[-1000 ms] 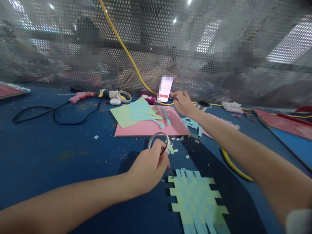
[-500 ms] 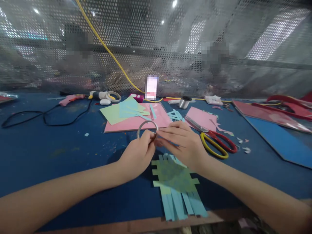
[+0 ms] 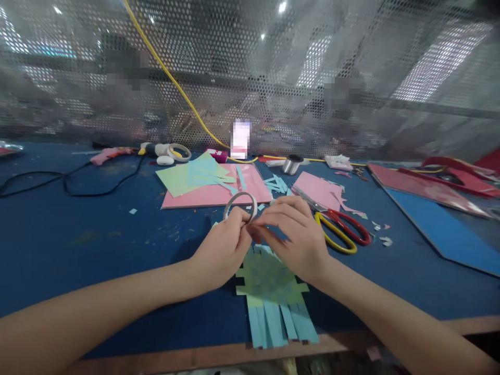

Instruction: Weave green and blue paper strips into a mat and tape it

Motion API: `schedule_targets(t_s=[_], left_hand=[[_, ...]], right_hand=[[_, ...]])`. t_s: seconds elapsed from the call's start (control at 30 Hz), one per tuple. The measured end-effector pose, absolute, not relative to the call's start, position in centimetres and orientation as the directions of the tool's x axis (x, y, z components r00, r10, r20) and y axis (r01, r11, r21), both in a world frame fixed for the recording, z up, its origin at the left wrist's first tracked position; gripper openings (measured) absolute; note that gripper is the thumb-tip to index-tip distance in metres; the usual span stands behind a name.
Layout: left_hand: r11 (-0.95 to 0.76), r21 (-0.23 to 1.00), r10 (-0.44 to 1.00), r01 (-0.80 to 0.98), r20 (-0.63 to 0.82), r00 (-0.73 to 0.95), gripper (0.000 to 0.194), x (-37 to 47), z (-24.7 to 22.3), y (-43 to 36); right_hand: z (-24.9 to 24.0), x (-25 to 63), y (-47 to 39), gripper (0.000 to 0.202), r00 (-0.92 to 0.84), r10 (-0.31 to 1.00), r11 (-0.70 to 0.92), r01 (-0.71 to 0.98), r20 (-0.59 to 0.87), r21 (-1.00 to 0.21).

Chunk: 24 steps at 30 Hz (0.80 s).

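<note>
My left hand is closed round the lower edge of a narrow roll of tape, which stands on edge above the table. From the other side, my right hand has its fingertips pinched together at the roll's lower right rim, meeting the left fingers. Whatever lies between those right fingertips is hidden. Just below both hands lies a woven paper mat of green and light blue strips, with loose blue ends pointing towards me. Scissors with one yellow and one red handle lie right of my right hand.
Green, blue and pink paper sheets lie behind my hands, beside another tape roll. A pink glue gun with a black cord rests far left. A spool, paper scraps and a blue board are on the right.
My right fingertips have shifted down along the roll's rim, and the roll has turned slightly, showing more of its right side. The whole view has moved a little to the right.
</note>
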<state>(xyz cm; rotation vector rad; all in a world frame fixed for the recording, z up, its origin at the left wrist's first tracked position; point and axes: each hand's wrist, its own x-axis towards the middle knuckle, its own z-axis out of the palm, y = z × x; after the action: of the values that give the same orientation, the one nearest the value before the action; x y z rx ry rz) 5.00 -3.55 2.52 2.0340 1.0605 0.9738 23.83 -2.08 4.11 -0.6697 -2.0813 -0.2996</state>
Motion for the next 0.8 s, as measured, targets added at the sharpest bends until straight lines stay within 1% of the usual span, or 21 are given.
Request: schedule_targets(t_s=[0.17,0.3,0.4,0.5,0.57,0.63,0.7,0.8], left_hand=[[-0.47,0.788,0.855,0.398,0.293,0.429,0.013,4.4,2.4,-3.6],[-0.468,0.774,0.855,0.427,0.275,0.439,0.015,4.2,2.6,-3.8],[-0.483,0.754,0.847,0.445,0.273,0.456,0.016,4.4,3.0,-4.1],[-0.489,0.72,0.857,0.492,0.29,0.427,0.016,4.2,3.4,-3.4],[-0.453,0.694,0.89,0.56,0.311,0.335,0.018,3.4,3.6,-2.0],[-0.399,0.655,0.914,0.642,0.335,0.228,0.022,1.8,3.8,0.1],[-0.37,0.591,0.915,0.717,0.364,0.172,0.022,-0.1,3.8,2.5],[-0.358,0.451,0.904,0.817,0.386,0.183,0.022,-2.7,3.2,5.4]], right_hand=[[4.0,23.8,-2.6,0.013,-0.527,0.233,0.799,0.583,0.817,0.148],[4.1,23.9,-2.9,0.015,-0.575,0.161,0.774,0.578,0.802,0.259],[4.3,24.0,-3.1,0.015,-0.605,0.115,0.75,0.573,0.788,0.33],[4.6,24.1,-3.3,0.014,-0.617,0.092,0.742,0.566,0.781,0.36],[4.7,24.2,-3.4,0.014,-0.629,0.095,0.755,0.55,0.771,0.356],[4.8,24.3,-3.4,0.016,-0.627,0.123,0.778,0.543,0.769,0.318],[4.7,24.4,-3.0,0.018,-0.593,0.174,0.804,0.547,0.786,0.235],[4.5,24.5,-2.1,0.018,-0.513,0.302,0.825,0.563,0.804,0.049]])
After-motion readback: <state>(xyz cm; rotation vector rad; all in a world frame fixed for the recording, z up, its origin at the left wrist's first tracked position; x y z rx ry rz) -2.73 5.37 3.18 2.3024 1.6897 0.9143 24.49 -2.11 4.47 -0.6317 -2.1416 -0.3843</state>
